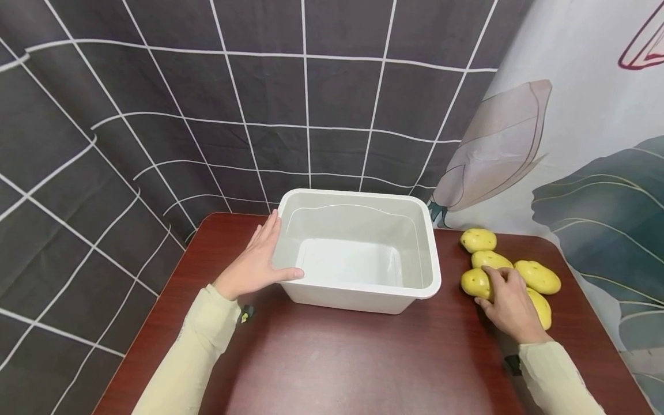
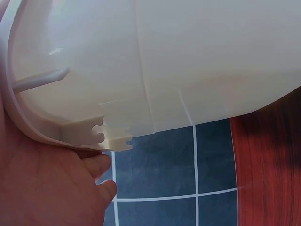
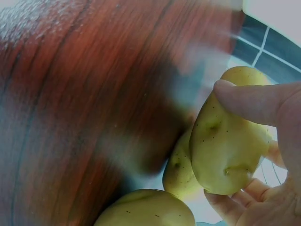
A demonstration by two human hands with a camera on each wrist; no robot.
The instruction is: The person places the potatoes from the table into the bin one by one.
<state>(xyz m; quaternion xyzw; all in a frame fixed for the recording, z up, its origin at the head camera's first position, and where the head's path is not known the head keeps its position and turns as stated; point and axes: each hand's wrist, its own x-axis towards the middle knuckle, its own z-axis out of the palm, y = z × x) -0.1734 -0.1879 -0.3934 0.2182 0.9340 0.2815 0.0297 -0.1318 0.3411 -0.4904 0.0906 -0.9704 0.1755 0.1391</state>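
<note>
A white plastic bin [image 1: 342, 297] stands on the reddish-brown table, and its inside holds nothing. At its near left corner my left hand [image 1: 254, 262] rests against the rim, thumb stretched along the front edge and fingers extended along the left side. The left wrist view shows the bin's outer wall [image 2: 188, 61] with the hand at its rim. On the right, my right hand [image 1: 513, 305] holds a yellow potato [image 1: 474, 282] between thumb and fingers. Close up, the held potato [image 3: 225, 146] overlaps another potato [image 3: 178, 169]; one more potato [image 3: 148, 212] lies nearby.
Around the right hand lie several loose potatoes, among them one at the back [image 1: 478, 240] and one at the right [image 1: 538, 277]. The table [image 1: 363, 363] meets a dark gridded curtain [image 1: 342, 92] behind and a patterned pale curtain [image 1: 586, 115] on the right.
</note>
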